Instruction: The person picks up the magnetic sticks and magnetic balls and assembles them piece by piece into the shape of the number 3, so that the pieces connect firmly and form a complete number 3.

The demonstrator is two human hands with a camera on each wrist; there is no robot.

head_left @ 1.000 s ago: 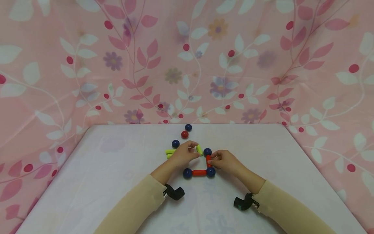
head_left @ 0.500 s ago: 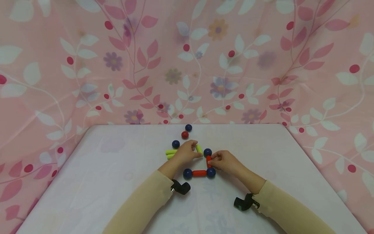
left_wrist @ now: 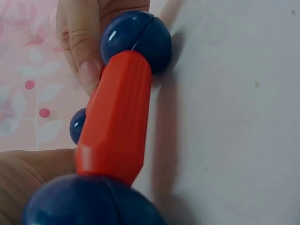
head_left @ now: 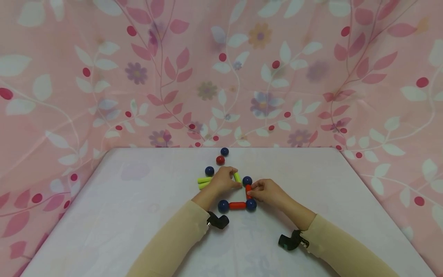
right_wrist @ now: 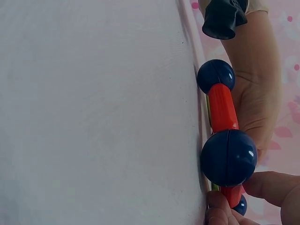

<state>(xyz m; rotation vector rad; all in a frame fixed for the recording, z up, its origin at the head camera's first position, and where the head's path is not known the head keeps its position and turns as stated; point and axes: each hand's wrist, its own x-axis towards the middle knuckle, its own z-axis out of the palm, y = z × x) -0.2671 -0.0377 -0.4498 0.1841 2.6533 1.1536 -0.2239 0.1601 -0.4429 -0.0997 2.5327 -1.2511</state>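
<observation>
In the head view my left hand (head_left: pixel 221 181) has its thumb and fingers curled around a yellow-green rod (head_left: pixel 237 177), at its two ends. Just right of that rod is a blue ball (head_left: pixel 247 180). My right hand (head_left: pixel 266 191) pinches a red rod (head_left: pixel 248 191) that runs from this ball down to a second blue ball (head_left: pixel 251 204). Another red rod (head_left: pixel 237 206) joins the second ball to a third blue ball (head_left: pixel 223 206), making an L shape. The left wrist view shows a red rod (left_wrist: pixel 117 115) close up, with right-hand fingers (left_wrist: pixel 84 51) behind it.
Beyond my left hand lie a loose blue ball (head_left: pixel 209 171), a red ball (head_left: pixel 220 160) and another blue ball (head_left: pixel 224 151) by the far edge. Yellow-green rods (head_left: pixel 205 180) lie partly behind the left hand. A floral cloth (head_left: pixel 207 77) hangs behind the white table (head_left: pixel 138 215).
My left hand and forearm have shifted slightly right, the thumb reaching the near end of the yellow-green rod. My right hand stays on the red rod, and the L shape keeps its place.
</observation>
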